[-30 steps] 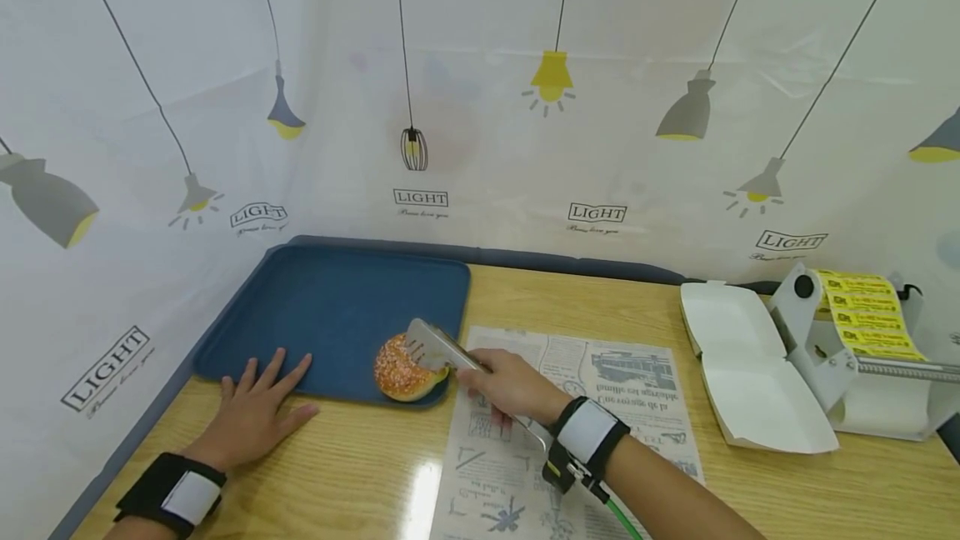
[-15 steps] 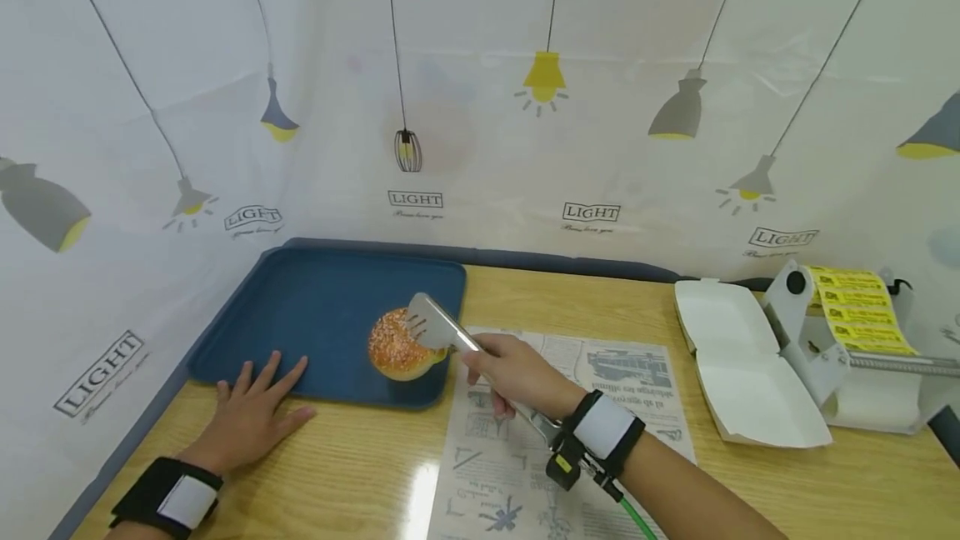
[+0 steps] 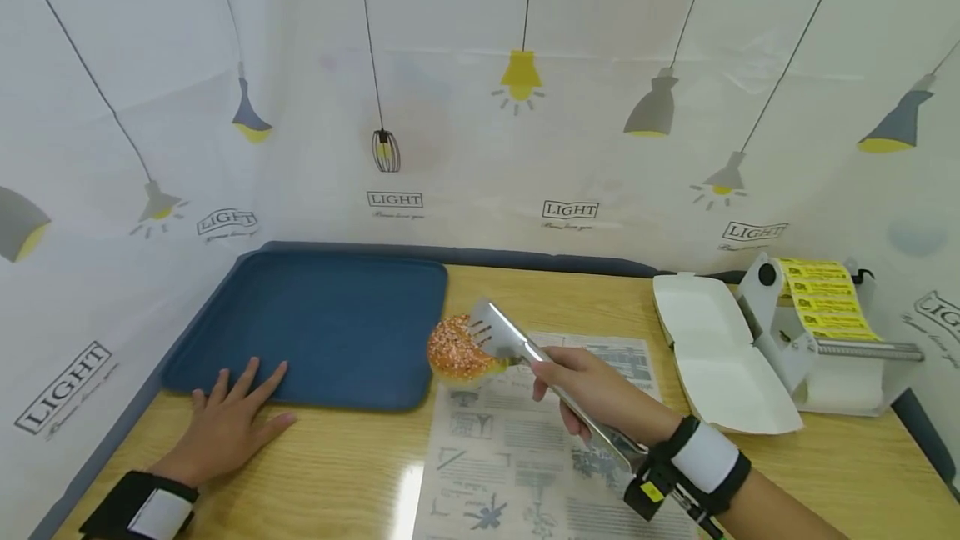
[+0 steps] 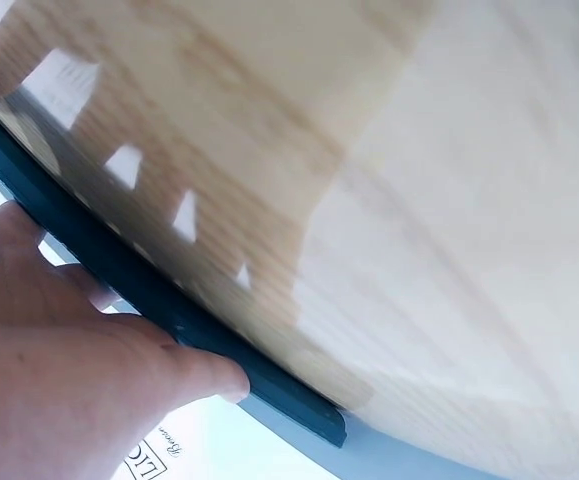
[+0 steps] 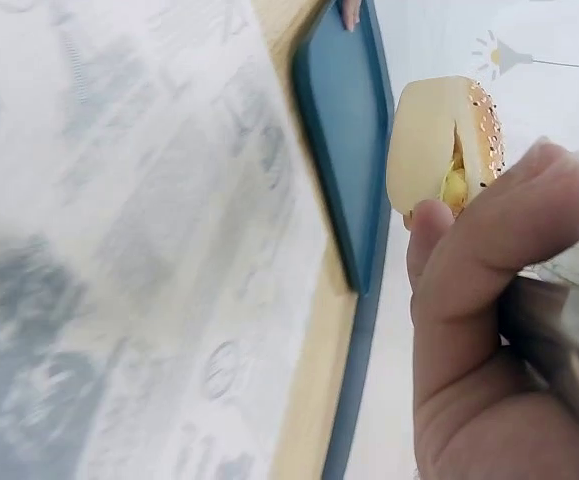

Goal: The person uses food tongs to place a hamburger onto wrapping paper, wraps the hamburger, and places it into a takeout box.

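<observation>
My right hand (image 3: 600, 390) is clamped round the tongs (image 3: 501, 332), whose ends hold the bun (image 3: 452, 348) in the air, while my left hand (image 3: 225, 432) grips nothing, its fingers spread over the near edge of the tray (image 3: 337, 323). Under it all is the table (image 3: 330, 482); on it the tray lies at my left, where I'd say those resting fingers are meant to stop it sliding. The paper (image 3: 495, 461) is spread flat next to it, straight ahead of me, perhaps to keep the wood clean. The dispenser (image 3: 797, 372) with its yellow labels (image 3: 828, 298) stands at the far right, probably to leave me room, and just beside it sits the box (image 3: 731, 386), lid folded back so its inside is easy to reach. The tongs slant away to the left, slotted blade over the top of the bun, so my fingers needn't touch it. The bun itself is just off the tray's right edge, by the paper's far left corner, held by its rim, I think to keep the filling (image 5: 455, 187) between the halves and spare the seeded crown
</observation>
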The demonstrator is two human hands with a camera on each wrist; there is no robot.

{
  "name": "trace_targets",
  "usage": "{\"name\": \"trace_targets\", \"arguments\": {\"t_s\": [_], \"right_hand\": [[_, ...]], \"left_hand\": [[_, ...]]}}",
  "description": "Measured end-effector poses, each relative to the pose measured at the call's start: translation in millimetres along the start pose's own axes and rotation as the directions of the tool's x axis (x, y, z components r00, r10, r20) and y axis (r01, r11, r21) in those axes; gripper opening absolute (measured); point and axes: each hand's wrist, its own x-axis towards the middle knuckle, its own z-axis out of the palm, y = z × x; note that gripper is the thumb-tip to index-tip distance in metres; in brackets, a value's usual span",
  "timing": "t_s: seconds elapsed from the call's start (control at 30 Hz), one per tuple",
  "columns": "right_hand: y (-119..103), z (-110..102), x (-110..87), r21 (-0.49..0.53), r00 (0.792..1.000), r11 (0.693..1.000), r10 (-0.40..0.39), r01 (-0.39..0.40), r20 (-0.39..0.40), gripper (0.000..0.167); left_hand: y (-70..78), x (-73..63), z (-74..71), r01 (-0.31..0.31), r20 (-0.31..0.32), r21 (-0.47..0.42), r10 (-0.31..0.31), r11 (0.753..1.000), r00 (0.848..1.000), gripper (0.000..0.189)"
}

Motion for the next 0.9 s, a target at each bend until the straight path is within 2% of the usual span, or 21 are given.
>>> {"name": "trace_targets", "arguments": {"t_s": [0.1,0.3,0.57,0.7,0.9], "right_hand": [[15.2,-7.3,-15.0,0.006,1.000,1.000,0.020,-0.020,-0.001,0.052],[41.7,-17.2,-37.3,0.031,0.997,0.997,0.075,-0.075,-0.006,0.060],[66.1,-26.3,-63.5,0.047,0.988,0.988,0.149,-0.147,-0.034,0.058],[78.0,-32.6,-74.1,0.075,0.988,0.986,0.151,-0.149,-0.017,0.054],[89.1,-35.5,-77.3,0.082,0.994,0.991,0.107,-0.105,-0.014,0.049]], "left_hand": [[1.8,0.0,-0.9,0.009,0.021,-0.004,-0.009,1.000,1.000,0.077],[-1.7,1.0,1.4,0.001,0.021,0.003,-0.001,1.000,1.000,0.077],[-3.7,1.4,3.7,0.005,0.032,-0.008,-0.005,1.000,0.999,0.078],[-1.5,1.1,1.3,0.004,0.034,-0.015,-0.004,1.000,0.999,0.078],[-1.7,0.2,1.5,-0.001,0.030,-0.025,0.002,1.000,1.000,0.078]]}}
